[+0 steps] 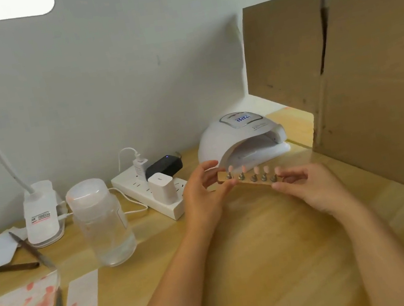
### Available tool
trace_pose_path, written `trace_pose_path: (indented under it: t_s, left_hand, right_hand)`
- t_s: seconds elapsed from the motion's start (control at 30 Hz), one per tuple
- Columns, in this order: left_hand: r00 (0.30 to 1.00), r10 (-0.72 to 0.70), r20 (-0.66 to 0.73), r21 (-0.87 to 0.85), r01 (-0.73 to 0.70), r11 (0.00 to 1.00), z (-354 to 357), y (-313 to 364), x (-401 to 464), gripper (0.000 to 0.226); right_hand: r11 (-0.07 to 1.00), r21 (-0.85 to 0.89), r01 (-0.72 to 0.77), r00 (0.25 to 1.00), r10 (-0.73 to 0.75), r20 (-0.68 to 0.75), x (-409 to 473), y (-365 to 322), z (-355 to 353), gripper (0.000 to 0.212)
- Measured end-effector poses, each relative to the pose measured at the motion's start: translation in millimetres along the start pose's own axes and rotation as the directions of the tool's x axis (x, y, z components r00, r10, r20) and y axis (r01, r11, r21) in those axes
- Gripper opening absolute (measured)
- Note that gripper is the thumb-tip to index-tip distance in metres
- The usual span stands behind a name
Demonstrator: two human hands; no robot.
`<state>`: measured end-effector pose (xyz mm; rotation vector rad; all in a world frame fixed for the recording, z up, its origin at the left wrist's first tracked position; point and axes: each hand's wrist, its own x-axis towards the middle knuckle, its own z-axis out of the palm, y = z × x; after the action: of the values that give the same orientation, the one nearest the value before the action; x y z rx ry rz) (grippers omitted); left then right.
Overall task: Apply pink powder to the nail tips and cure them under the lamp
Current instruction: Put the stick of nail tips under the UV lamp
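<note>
The holder (250, 180) with pink tips (257, 169) was pinched at its ends by the left hand (200, 193) and right hand (306, 184), just before the lamp (241, 137) mouth. Its long axis ran left-right, tips upright. A power strip (153, 191) and bottle (101, 222) stood left.

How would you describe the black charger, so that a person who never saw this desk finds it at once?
Start at the white dome-shaped nail lamp by the wall. Left of it a white power strip lies on the wooden desk. The black charger is plugged into it, the only dark one between two white plugs, with a small blue light.
</note>
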<state>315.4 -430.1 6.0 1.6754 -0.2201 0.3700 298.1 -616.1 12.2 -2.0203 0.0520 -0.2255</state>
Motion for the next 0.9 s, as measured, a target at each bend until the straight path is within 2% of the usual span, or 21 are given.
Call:
trace_pose_path:
  t_s: [0.07,0.2,0.33,0.5,0.63,0.73,0.83,0.9]
  left_hand:
    - [1.000,-0.015,-0.017,-0.048,0.014,0.999,-5.3,-1.1,2.9,0.041]
    - [0.998,-0.051,-0.028,-0.126,0.047,0.991,-7.4,0.6,4.1,0.042]
    - [0.996,-0.071,0.046,-0.126,0.076,0.989,-2.1,-0.8,1.1,0.045]
    - [0.998,-0.001,0.069,0.079,-0.004,0.997,1.5,-2.1,1.4,0.038]
    - [0.985,-0.059,0.164,0.112,0.041,0.993,-1.1,-8.7,2.6,0.047]
    - [0.965,-0.114,0.238,0.109,0.090,0.990,-2.0,-13.7,4.4,0.055]
    - [0.952,-0.143,0.270,0.068,0.130,0.989,-0.8,-16.8,6.4,0.059]
    - [0.949,-0.149,0.278,0.064,0.137,0.988,-1.0,-19.6,6.8,0.061]
  right_hand:
    - [1.000,-0.004,0.020,0.999,-0.020,0.034,0.9,-4.8,4.9,0.042]
    - [0.989,-0.131,0.075,0.995,-0.064,0.081,2.6,-15.6,-0.9,0.032]
    - [0.996,-0.067,0.050,0.998,-0.049,0.027,0.9,-13.7,-35.3,0.033]
    - [0.992,-0.122,-0.007,0.993,-0.008,-0.122,11.9,7.3,-69.8,0.041]
    - [0.984,-0.180,-0.010,0.996,-0.007,-0.093,37.4,13.2,-49.8,0.040]
    - [0.982,-0.190,-0.003,0.992,-0.021,-0.125,58.5,14.0,-28.3,0.034]
    - [0.977,-0.213,0.015,0.987,-0.048,-0.155,74.8,13.8,-7.3,0.024]
    - [0.973,-0.230,0.021,0.989,-0.054,-0.139,85.1,11.7,4.7,0.027]
